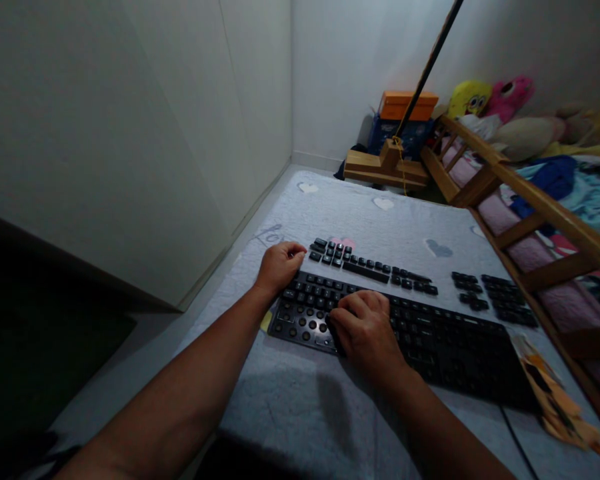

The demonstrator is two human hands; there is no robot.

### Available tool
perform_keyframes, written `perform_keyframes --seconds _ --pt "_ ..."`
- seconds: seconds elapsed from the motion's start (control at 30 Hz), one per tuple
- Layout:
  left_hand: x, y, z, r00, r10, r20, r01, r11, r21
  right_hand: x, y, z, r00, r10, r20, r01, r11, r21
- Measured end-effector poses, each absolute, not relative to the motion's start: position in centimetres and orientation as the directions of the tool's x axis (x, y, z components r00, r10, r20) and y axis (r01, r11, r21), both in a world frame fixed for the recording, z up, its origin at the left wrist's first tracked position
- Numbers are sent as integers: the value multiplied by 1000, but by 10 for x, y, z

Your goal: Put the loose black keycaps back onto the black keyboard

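Observation:
A black keyboard (455, 347) lies slantwise on the pale bedspread. At its near left end the keycaps are off and the round switch domes (305, 323) show. My right hand (365, 327) rests over the keyboard beside these domes, fingers curled together and pointing down; what they grip, if anything, is hidden. Just beyond the keyboard's far left corner is my left hand (281, 265), its thumb and forefinger pinched close together, their contents too small to make out. Loose black keycaps (333, 253) lie in rows right beside it, with a long spacebar (365, 272) among them.
More loose keycaps (505, 297) sit in groups at the right. An orange cloth (565, 407) with a dark slim tool lies past the keyboard's right end. A cable runs toward me. A wooden rail (530, 193) borders the right, a pale cabinet (180, 133) the left.

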State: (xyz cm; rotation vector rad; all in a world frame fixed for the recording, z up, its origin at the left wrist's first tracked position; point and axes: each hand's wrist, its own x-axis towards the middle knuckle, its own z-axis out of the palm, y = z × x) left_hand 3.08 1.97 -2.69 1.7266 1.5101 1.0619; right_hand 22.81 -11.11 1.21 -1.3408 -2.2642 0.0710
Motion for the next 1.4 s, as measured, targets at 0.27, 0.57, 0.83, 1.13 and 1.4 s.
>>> perform_keyframes --seconds 0.27,0.57,0.83,1.13,1.4 --pt "31 20 -27 31 984 176 494 -168 853 228 -112 12 -372 855 362 828 482 -287" --pt "31 19 -25 30 984 177 494 -168 853 227 -109 13 -376 859 348 833 478 -278" --pt "31 20 -28 28 984 178 488 -169 856 224 -111 13 -381 853 356 840 480 -251" --pt "31 19 -27 28 985 171 498 -162 852 225 -110 12 -399 822 405 790 533 -303" --pt "31 18 -25 30 984 174 502 -165 849 225 -110 4 -412 822 393 781 541 -313"
